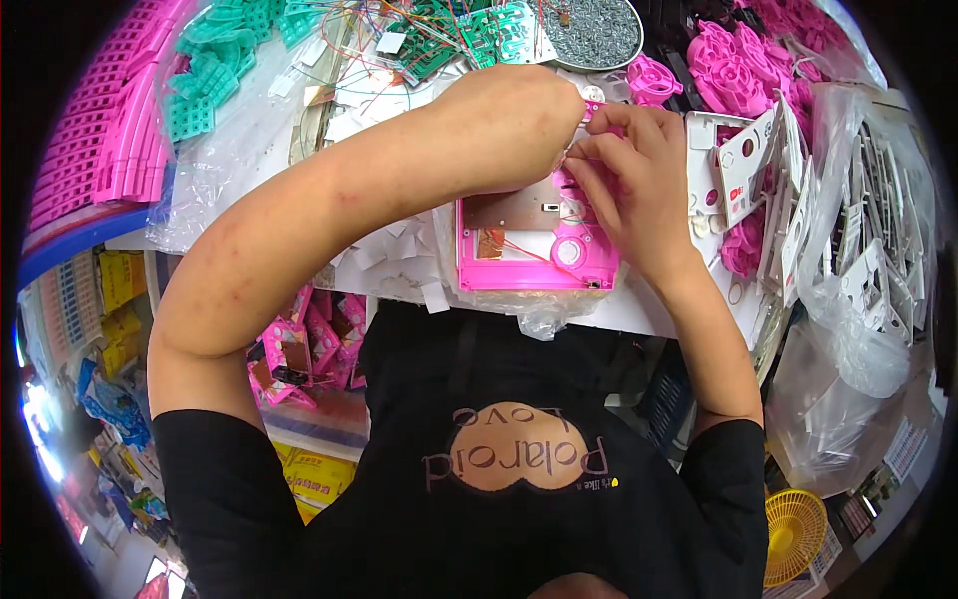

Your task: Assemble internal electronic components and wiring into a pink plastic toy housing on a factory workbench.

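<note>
A pink plastic toy housing (534, 277) lies open on the worktable, with a brown board (499, 212), red wires and a round white part (569, 252) inside. My left hand (524, 125) reaches across its far side, curled like a fist with the back up. Its fingertips are hidden, and so is anything in them. At the far right corner of the housing, my right hand (634, 175) has its thumb and fingers drawn together beside the left one. Whatever it pinches is too small to make out.
Green circuit boards (424, 45) with wires and a round tray of small metal screws (594, 35) sit at the back. Teal parts (205, 90) and pink grids (110, 110) stand left. Pink parts (733, 60), white panels (743, 165) and a plastic bag (838, 359) crowd the right.
</note>
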The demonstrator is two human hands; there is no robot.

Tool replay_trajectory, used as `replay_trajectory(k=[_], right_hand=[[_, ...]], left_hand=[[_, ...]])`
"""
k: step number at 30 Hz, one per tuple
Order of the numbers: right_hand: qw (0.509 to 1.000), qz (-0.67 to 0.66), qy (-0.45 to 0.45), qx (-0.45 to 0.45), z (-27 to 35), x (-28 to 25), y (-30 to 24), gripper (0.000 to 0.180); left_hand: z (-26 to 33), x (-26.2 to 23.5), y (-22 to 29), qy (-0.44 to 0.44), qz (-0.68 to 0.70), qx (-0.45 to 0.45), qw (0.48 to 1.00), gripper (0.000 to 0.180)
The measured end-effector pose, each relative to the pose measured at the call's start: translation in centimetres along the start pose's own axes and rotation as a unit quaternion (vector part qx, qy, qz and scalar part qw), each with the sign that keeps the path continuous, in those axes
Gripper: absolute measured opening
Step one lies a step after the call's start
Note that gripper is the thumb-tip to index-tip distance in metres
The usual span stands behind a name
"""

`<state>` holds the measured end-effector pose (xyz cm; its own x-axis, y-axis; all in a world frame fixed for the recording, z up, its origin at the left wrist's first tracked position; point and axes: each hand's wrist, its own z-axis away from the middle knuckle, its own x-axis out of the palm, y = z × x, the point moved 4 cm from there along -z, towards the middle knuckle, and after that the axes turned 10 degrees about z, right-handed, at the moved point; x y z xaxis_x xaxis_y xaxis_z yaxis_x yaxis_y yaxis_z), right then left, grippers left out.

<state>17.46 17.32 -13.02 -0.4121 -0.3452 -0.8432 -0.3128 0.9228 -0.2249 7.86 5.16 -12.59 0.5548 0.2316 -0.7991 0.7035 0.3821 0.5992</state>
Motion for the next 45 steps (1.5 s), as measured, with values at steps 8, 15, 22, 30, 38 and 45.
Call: replay_trajectory(k=[8, 15, 22, 30, 38, 45], right_hand=[[0.989, 0.008, -0.113, -0.098, -0.8, -1.8, -0.9, 0.016], [0.985, 0.058, -0.141, -0.076, 0.0, -2.0, -1.8, 0.022], [0.994, -0.021, -0.097, -0.042, 0.8, -1.8, -0.9, 0.020], [0.994, 0.056, -0.093, -0.020, 1.0, -0.7, -2.1, 0.034], [0.983, 0.111, -0.145, -0.021, 0.9, -0.7, -3.1, 0.043], [0.968, 0.117, -0.214, -0.053, 1.1, -1.4, -3.3, 0.047]], left_hand=[[-0.2, 0.8, 0.6, 0.005, -0.053, 0.022, 0.998, 0.012], [-1.2, 0.0, 2.6, -0.043, -0.109, 0.089, 0.989, 0.011], [-1.9, -0.7, 0.4, -0.094, -0.085, 0.106, 0.986, 0.009], [-1.1, -0.5, 0.2, -0.043, -0.040, 0.173, 0.983, 0.012], [-1.6, 0.1, 0.4, 0.011, -0.051, 0.180, 0.982, 0.012], [5.2, -6.4, -4.6, 0.317, 0.220, 0.033, 0.922, 0.014]])
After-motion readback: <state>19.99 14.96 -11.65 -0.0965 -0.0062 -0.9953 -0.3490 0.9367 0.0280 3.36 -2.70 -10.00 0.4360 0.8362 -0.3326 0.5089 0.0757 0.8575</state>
